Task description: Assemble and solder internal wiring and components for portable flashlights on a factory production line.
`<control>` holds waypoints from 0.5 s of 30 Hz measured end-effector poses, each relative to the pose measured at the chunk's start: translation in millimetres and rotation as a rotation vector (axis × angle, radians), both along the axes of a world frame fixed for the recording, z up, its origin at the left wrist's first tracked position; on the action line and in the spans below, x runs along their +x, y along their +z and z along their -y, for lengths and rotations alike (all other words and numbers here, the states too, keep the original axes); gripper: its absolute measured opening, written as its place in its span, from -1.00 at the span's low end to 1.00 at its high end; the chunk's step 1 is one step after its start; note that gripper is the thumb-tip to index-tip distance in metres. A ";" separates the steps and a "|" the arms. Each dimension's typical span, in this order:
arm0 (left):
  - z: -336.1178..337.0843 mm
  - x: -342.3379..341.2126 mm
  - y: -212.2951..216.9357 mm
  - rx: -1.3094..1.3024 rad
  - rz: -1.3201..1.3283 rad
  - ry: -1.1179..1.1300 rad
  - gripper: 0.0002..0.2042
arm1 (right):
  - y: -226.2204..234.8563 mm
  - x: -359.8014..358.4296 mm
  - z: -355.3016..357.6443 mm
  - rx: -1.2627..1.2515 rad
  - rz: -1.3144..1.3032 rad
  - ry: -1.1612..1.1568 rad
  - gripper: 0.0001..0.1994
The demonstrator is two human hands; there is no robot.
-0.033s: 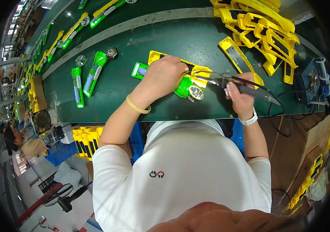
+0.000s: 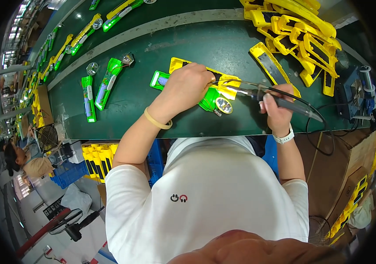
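The left hand [image 2: 189,86] is closed in a pinch over the green plastic lamp body [image 2: 207,103], the landmark here, which lies on the dark green surface [image 2: 144,57]; exactly what the fingertips grip is hidden. The right hand [image 2: 278,110], apart from the left, is wrapped around a dark pen-shaped tool with a metal tip [image 2: 285,103], right of the lamp body. Its tip points at thin wires and a yellow plastic casing [image 2: 230,91] beside the lamp body; contact cannot be told. If that tip is hot, a slip could burn the left fingers or mark the plastic. A loose pinch might let a wire spring away. The silvery oval reflector [image 2: 224,105], at the lamp body's right end, could be scratched by a downward stray. Farther right, the black cord [image 2: 314,108] could snag and jerk the tool.
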State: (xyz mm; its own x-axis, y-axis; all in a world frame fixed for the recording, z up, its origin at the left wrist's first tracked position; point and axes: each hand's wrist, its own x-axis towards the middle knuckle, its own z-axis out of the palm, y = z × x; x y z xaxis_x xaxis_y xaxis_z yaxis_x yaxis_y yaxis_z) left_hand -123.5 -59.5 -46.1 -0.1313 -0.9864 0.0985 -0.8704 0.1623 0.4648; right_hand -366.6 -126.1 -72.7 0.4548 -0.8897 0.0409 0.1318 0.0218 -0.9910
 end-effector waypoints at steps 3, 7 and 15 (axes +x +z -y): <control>0.1 0.3 -0.6 0.014 0.011 0.001 -0.92 | 5.4 2.3 -0.5 -0.005 0.052 -0.050 -0.77; -1.0 0.7 0.3 0.012 0.021 -0.005 -0.91 | -3.0 -0.2 -0.5 -0.134 -0.055 -0.039 -0.75; -1.9 1.8 -1.6 0.003 -0.002 -0.013 -0.91 | -9.5 -2.4 -0.3 -0.196 -0.184 -0.014 -0.78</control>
State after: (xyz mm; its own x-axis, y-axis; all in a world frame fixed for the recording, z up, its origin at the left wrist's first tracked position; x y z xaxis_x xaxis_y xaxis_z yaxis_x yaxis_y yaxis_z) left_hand -121.8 -57.5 -47.7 -0.1438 -0.9849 0.0960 -0.8673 0.1722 0.4670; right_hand -369.0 -125.7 -82.2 0.4581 -0.8791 0.1313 -0.0515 -0.1737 -0.9834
